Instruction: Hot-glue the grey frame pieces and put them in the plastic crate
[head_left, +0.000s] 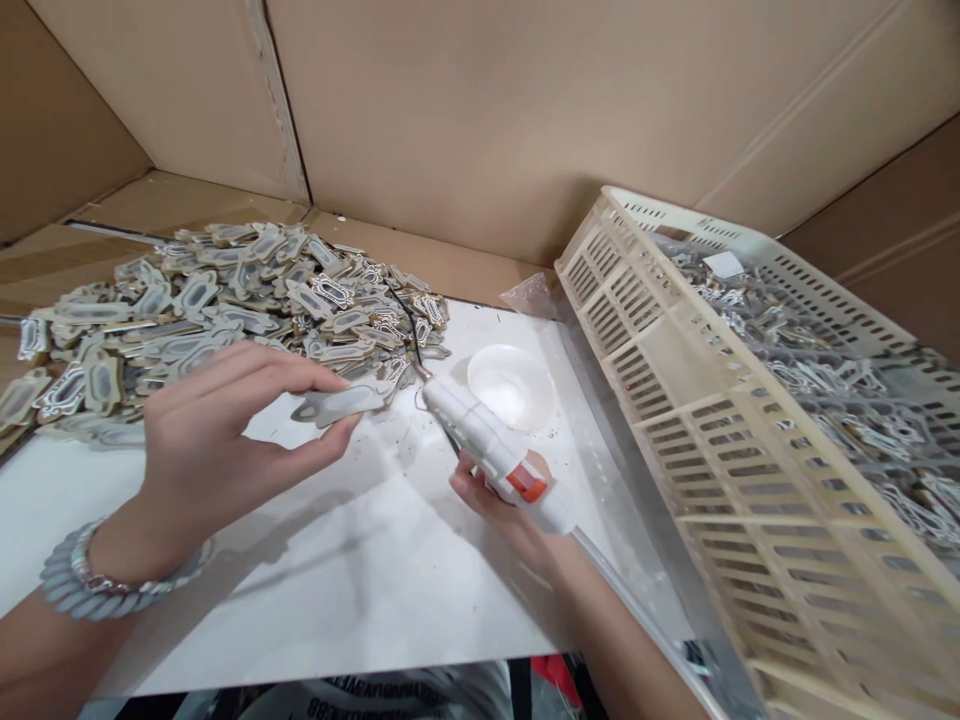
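Left hand (199, 435) is pinching the flat grey piece (346, 402) between thumb and fingers over the table (360, 590), its long axis running left to right, its right end lying near the front of the white tool (474, 428) the right hand (506, 515) is gripping, contact unclear.

White tabletop (330, 600) — piled oblong pieces (251, 285) leftward, white bowl (511, 385) mid-right.

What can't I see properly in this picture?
All in the head view:
Right hand: some fingers, hidden behind the white tool.
Pile of pieces: lower layers, covered by those on top.
Crate: one end, cut off by the right edge.
Lettering: blurred, partly cut off by the bottom edge.
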